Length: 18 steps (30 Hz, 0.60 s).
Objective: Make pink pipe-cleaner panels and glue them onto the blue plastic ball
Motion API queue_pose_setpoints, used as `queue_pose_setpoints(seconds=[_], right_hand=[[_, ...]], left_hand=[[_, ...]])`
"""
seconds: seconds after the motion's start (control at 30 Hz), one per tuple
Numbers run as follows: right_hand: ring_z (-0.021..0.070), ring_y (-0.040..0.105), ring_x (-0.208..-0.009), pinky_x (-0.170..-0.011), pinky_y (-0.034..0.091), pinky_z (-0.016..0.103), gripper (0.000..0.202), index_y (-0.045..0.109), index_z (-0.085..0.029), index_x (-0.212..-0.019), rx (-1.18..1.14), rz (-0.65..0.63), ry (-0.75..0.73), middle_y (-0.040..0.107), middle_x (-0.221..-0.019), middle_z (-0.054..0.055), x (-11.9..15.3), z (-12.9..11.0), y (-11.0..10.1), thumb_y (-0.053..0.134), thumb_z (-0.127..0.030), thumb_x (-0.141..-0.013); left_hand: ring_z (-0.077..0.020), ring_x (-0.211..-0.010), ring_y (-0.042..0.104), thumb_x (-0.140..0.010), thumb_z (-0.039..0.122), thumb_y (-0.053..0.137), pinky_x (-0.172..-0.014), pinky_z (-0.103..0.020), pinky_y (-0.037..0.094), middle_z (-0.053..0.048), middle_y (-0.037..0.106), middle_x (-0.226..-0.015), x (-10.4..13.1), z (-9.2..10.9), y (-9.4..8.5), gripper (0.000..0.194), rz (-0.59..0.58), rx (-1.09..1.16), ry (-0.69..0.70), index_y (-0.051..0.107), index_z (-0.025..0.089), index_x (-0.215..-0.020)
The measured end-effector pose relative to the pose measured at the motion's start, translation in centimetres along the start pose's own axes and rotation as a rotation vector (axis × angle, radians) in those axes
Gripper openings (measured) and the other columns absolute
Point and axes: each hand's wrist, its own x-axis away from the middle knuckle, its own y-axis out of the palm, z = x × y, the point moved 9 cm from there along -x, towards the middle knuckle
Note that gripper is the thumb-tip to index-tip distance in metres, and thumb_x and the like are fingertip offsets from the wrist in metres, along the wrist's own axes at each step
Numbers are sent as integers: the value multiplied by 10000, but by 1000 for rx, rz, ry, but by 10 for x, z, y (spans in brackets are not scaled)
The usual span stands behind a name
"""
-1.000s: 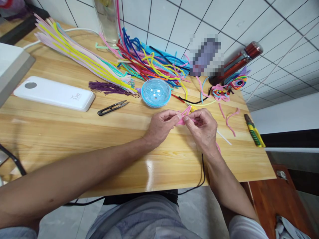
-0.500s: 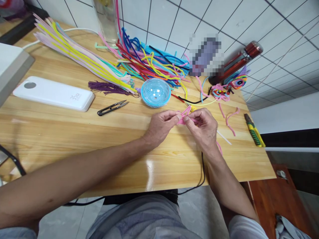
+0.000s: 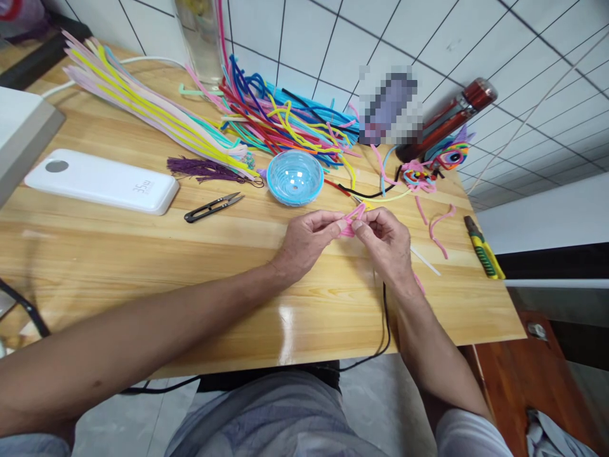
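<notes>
A bent pink pipe cleaner [image 3: 353, 218] is pinched between both hands above the wooden table. My left hand [image 3: 310, 240] grips its left side with thumb and forefinger. From the right, my right hand [image 3: 386, 240] closes on it, thumb and fingertips pressed together. A loop of the pink stem pokes up between the fingertips; its lower part is partly covered by the thumbs. Just beyond my hands sits a light blue bowl [image 3: 295, 178]. Black thread snips [image 3: 212, 207] lie to the left of it.
Loose pipe cleaners [image 3: 285, 124] in many colours lie along the tiled wall. A white power bank [image 3: 102, 181] and a purple tassel [image 3: 204, 169] are at left. On the right are a red flask [image 3: 447, 120], a colourful pipe-cleaner figure [image 3: 450, 155] and a yellow-green cutter [image 3: 484, 249].
My right hand has shifted slightly left, closer to my left hand. The pink stem's loop has tilted and looks a little narrower. Both hands keep their pinch.
</notes>
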Motion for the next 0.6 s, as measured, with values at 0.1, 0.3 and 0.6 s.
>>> queue_pose_setpoints(seconds=[0.1, 0.3, 0.6], right_hand=[[179, 617, -753, -694, 506, 319, 156, 677, -241, -828, -9, 0, 11, 672, -825, 10, 0, 1, 0, 720, -370, -906], [178, 622, -752, -701, 502, 325, 140, 673, -237, -804, -11, 9, -8, 676, -829, 12, 0, -2, 0, 711, -329, -901], [176, 612, -735, -654, 471, 315, 138, 678, -238, -807, 78, 24, -55, 678, -823, 11, 2, -10, -1, 719, -333, -898]], left_hand=[[-182, -884, 752, -793, 371, 878, -804, -314, 591, -73, 835, -992, -1, -2, 1, 265, -15, 26, -8, 812, 182, -967], [-178, -859, 745, -781, 394, 896, -790, -316, 586, -70, 824, -954, -1, 0, 1, 294, -12, 22, -14, 778, 174, -936], [-157, -773, 699, -818, 365, 847, -734, -304, 556, -33, 787, -841, -1, 4, 1, 202, -7, 6, -3, 778, 184, -878]])
